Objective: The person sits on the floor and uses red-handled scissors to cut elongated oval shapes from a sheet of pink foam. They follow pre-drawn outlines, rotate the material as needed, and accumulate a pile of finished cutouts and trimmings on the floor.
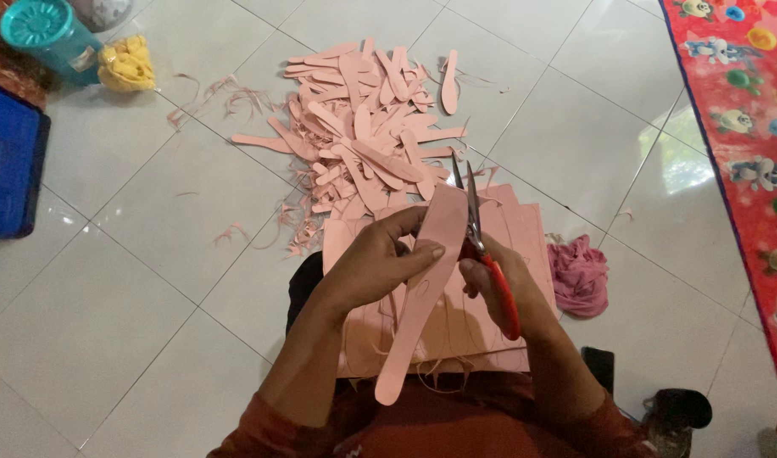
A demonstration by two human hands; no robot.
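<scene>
The white tile floor [134, 280] serves as the workbench, so everything lies within reach of the seated person. To the right runs a red patterned mat [744, 127]; at the left edge sits a blue box [7, 170], with a teal tub [45, 34] and a yellow cloth [125, 64] beyond it, pushed well clear of the work. Straight ahead lies a pile [363, 127] of pink cut-outs, heaped far enough away to keep the lap free, with thin pink trimmings scattered round it. On the lap rests a stack of pink sheets [507, 254], flat and close, apparently ready to hand. A pink rag [579, 271] lies just beside it.

The left hand [375, 263] grips a long pink strip [422, 288], thumb on top, holding it up over the stack so the blades can reach its edge. The right hand [498, 288] is closed through the red handles of the scissors [477, 229], whose blades stand slightly parted along the strip's right edge near its top.
</scene>
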